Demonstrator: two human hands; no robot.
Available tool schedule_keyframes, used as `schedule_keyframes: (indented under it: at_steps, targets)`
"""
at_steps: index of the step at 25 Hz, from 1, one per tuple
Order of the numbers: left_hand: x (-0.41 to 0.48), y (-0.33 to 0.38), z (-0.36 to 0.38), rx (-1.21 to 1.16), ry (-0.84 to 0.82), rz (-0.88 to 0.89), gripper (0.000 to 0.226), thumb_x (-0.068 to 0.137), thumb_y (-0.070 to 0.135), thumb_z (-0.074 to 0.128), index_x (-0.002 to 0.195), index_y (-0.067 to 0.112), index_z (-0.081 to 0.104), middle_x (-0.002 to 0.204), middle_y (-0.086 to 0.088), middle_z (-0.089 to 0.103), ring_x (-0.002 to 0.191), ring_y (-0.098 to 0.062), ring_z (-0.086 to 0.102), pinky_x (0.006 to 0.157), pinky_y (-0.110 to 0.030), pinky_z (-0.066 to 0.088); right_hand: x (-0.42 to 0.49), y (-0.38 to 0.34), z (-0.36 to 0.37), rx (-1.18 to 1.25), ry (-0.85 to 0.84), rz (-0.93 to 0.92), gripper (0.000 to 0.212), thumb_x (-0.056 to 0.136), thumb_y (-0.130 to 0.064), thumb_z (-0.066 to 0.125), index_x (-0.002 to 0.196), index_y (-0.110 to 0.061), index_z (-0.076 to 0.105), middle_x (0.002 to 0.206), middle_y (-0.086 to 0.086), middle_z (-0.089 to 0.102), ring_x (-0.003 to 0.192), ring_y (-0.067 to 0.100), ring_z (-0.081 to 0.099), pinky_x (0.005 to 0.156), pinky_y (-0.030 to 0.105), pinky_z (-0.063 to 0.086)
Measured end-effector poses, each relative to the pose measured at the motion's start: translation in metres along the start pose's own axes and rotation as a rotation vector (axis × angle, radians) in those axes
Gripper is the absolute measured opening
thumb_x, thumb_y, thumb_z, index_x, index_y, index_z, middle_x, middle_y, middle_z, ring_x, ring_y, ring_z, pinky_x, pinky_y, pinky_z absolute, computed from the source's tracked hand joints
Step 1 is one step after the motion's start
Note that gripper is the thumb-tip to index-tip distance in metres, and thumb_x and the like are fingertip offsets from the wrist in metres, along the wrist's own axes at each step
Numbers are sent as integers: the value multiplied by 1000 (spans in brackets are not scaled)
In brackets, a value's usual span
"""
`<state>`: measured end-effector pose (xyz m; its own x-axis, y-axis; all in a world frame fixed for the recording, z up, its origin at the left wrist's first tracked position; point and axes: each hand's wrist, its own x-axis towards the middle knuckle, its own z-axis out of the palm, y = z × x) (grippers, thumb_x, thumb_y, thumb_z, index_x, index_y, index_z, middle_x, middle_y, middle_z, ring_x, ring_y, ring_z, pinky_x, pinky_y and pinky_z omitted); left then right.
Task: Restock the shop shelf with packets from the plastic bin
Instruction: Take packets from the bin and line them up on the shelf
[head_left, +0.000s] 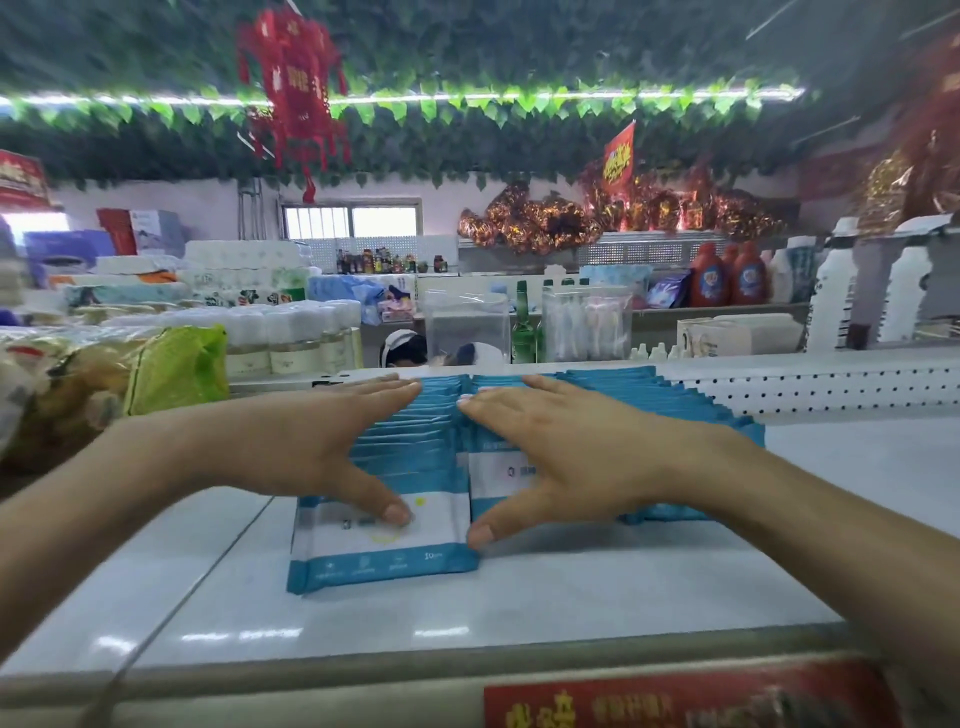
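several rows of blue-and-white packets (384, 551) stand on the shelf (623, 597), left hand (291, 441) and right hand (571, 447) spread flat on them.

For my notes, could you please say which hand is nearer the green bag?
Left. The left hand is just right of the green bag; the right hand lies farther right.

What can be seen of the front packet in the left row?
The front packet is a flat pouch of glossy plastic, white in the middle with blue bands and blurred print. It leans back on its row, lower edge on the white shelf. The thumb of the left hand touches its face.
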<state>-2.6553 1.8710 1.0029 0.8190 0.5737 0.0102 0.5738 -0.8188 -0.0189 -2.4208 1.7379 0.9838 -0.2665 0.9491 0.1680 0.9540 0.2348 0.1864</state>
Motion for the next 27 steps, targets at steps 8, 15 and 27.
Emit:
schedule_keyframes:
  at_steps: [8,15,27]
  targets:
    - [-6,-30,26,49,-44,-87,132,70,81,72,164,30,-5,171,16,-6,155,-4,10,115,-15,5,64,-24,17,-187,-52,15,121,65,-101,45,151,-15,36,157,0,43,151,22,27,125,60,7]
    - [11,-44,39,-25,104,-10,119,78,66,75,165,27,4,172,13,3,154,-5,15,116,-13,7,84,-22,31,-244,113,47,91,67,-95,52,117,-20,55,124,-3,64,135,21,45,123,61,12]
    - [0,-47,48,-238,71,-60,143,60,67,89,160,44,-10,169,19,10,142,-6,37,122,-29,31,64,-15,31,-169,82,51,108,77,-89,52,153,-15,33,159,0,41,156,19,18,126,60,7]
